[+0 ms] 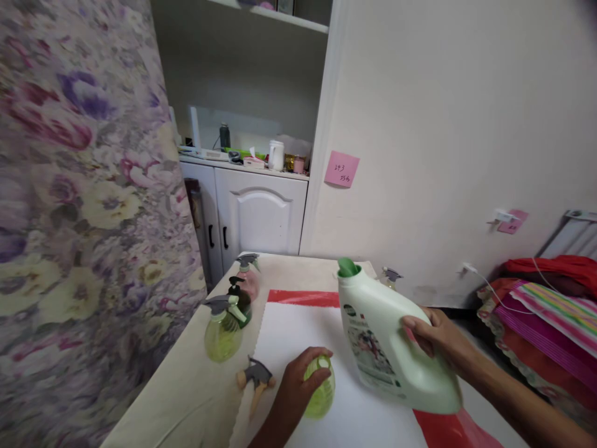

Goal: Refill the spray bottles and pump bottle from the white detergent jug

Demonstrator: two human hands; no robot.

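My left hand (303, 376) is closed around the neck of a yellow-green spray bottle (319, 401), whose open mouth shows without a spray head. My right hand (429, 333) grips the handle of a large pale green detergent jug (375, 342). The jug tilts to the left, its green spout (347, 267) uncovered and up above the bottle, apart from it. No stream of liquid is visible. Left of my left hand, a grey and peach trigger spray head (256, 376) lies loose on the table.
On the table's left stand a yellow-green spray bottle (222, 339), a dark green pump bottle (243, 305) and a pink spray bottle (248, 280). Another sprayer (390, 277) is partly hidden behind the jug. A white sheet (289, 336) with red strips covers the tabletop. A floral curtain (93, 218) hangs left.
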